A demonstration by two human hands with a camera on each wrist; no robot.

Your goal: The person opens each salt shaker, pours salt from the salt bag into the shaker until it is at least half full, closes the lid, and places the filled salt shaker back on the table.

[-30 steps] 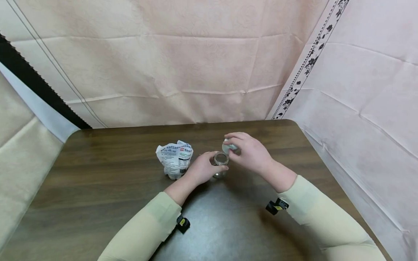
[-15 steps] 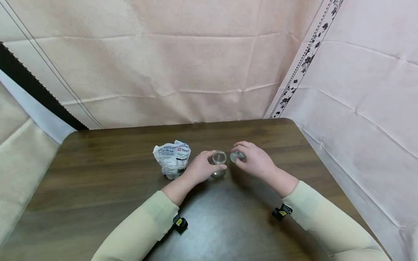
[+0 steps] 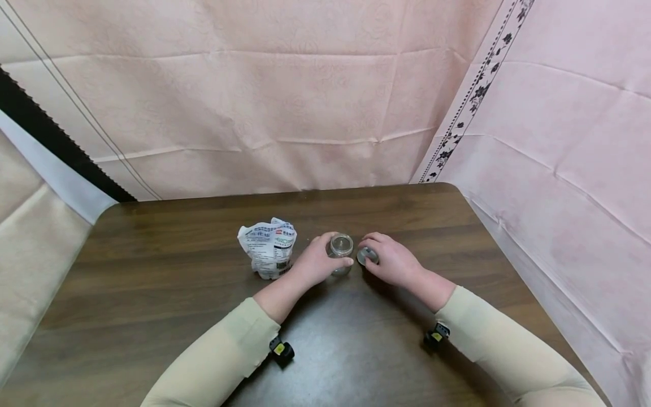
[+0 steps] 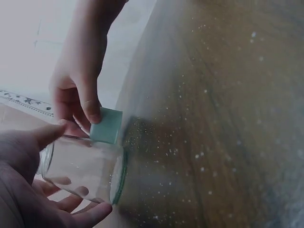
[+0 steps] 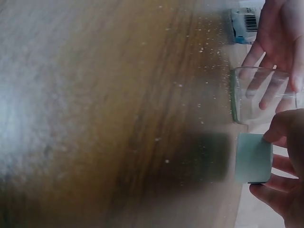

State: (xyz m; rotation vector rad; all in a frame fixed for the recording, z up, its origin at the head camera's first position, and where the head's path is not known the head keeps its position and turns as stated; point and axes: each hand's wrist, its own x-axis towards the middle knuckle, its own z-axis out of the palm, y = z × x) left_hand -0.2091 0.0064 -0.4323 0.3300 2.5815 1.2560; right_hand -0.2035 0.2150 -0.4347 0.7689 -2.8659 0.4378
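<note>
A clear glass jar [image 3: 342, 244] stands uncovered on the table, its round mouth facing up. My left hand [image 3: 317, 261] holds it from the left, with the thumb in front and the fingers spread along the far side in the left wrist view. Close to the right of the jar, my right hand [image 3: 394, 261] pinches a pale green round lid [image 5: 254, 157] between thumb and fingers. The lid [image 4: 107, 125] hangs low over the tabletop, and its shadow falls on the wood. Through the glass in the left wrist view, the jar [image 4: 85, 161] looks see-through, with fingers visible behind it.
A crumpled white bag [image 3: 269, 249] with printed text stands left of the left hand. The brown wooden table [image 3: 178, 294] has rounded far corners. Pale cloth [image 3: 305, 102] hangs behind it. Small pale specks show over the tabletop in the wrist views.
My right hand has moved the lid away from beside the jar's mouth, rightward and down toward the table. The left hand stays on the jar.
</note>
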